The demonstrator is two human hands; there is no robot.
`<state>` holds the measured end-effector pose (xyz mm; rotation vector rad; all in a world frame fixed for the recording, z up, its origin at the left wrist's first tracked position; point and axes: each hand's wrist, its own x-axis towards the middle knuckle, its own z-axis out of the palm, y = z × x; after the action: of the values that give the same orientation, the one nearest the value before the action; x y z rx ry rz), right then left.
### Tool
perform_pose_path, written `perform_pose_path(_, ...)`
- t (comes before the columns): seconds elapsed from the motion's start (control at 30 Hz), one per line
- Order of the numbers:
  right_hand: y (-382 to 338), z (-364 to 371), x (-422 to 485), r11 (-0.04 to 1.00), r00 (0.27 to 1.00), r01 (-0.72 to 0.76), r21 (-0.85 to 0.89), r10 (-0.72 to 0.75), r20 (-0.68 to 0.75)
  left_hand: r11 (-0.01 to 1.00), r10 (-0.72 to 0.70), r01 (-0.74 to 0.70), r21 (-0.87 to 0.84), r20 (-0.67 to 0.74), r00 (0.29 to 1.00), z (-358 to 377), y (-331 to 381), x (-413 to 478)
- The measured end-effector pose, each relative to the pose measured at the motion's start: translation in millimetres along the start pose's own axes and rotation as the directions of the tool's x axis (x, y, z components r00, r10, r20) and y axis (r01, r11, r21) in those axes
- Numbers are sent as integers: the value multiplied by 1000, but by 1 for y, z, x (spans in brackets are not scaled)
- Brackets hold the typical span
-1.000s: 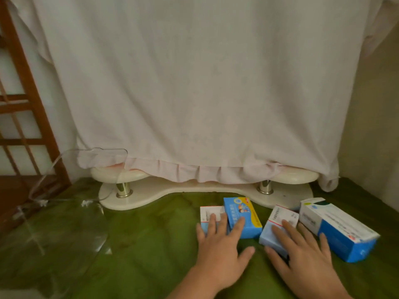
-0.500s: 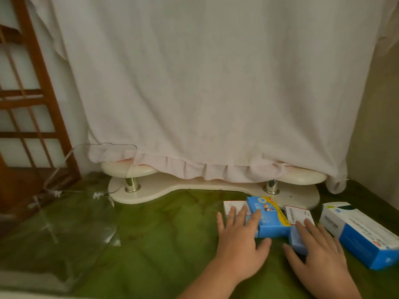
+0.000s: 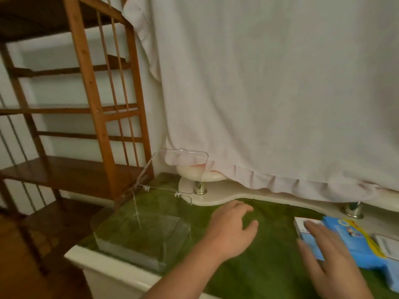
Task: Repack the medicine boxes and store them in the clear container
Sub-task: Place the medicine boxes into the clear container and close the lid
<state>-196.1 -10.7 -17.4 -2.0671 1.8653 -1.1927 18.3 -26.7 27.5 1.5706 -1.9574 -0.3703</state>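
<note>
**Inspector:** Condition of the task items?

**Assistant:** The clear container (image 3: 141, 229) sits at the left end of the green worktop (image 3: 259, 266), its hinged lid (image 3: 174, 169) raised and leaning back against the white cloth (image 3: 269, 93). Nothing can be made out inside it. The medicine boxes lie at the right edge of view: a white-and-light-blue box (image 3: 302, 227), a brighter blue box with a yellow edge (image 3: 345, 238) partly over it, and a white-topped box (image 3: 387, 244) cut off by the frame.

**Inspector:** Hands?

**Assistant:** The left hand (image 3: 232, 230) hovers over bare worktop between container and boxes, fingers loosely curled, holding nothing. The right hand (image 3: 326, 262) lies flat with fingers spread across the white-and-light-blue and blue boxes — pressing, not gripping.

**Inspector:** Change since half a second ago?

**Assistant:** The view has swung left; the wooden shelf unit (image 3: 86, 93) now fills the left side and the large blue-and-white box has gone out of frame. The left hand has come off the boxes toward the container — the right hand now covers the two it was on.

**Inspector:** Legible writing?

**Assistant:** None; the print is blurred. A small cartoon picture shows on the blue box.
</note>
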Motion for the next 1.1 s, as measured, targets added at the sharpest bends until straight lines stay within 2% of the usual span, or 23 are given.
perform_pose_path(0.2,-95,51,26,982,961,153,108,-173,217,988,-108,117,101,-92,990,-80,-63,1)
perform_pose_path(0.37,-150,102,52,953,934,137,272,-215,284,932,-296,320,171,-151,943,-138,-134,7)
perform_pose_path(0.47,-175,135,71,922,937,-5,388,-131,323,880,-405,438,185,-190,894,-166,-177,15)
perform_pose_path(0.57,-194,162,88,855,919,-192,482,-16,395,836,-514,531,140,-138,846,-180,-208,22)
perform_pose_path(0.67,-209,182,97,717,909,-333,612,73,410,787,-609,605,122,-3,793,-181,-229,23)
perform_pose_path(0.77,-218,202,99,597,877,-464,654,208,432,742,-665,655,146,35,746,-181,-238,22)
perform_pose_path(0.87,-218,203,98,449,825,-565,692,306,475,746,-659,638,190,72,749,-179,-229,20)
perform_pose_path(0.93,-214,190,96,358,813,-580,732,313,492,751,-655,632,191,102,749,-177,-217,15)
perform_pose_path(1.1,-167,145,91,445,872,-489,750,284,400,810,-586,569,142,159,794,-156,-169,9)
